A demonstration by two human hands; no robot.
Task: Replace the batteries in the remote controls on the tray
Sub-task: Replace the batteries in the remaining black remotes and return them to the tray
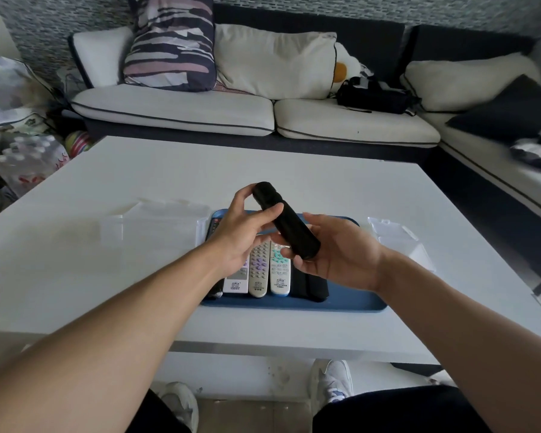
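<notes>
Black remote gripped by both hands above blue tray.

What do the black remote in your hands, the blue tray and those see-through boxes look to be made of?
Black remote: probably matte plastic; dark, no glare.
Blue tray: likely plastic, smooth, with a rounded moulded rim.
See-through boxes: thin clear plastic, the table showing through them.
All judged by look only.
</notes>
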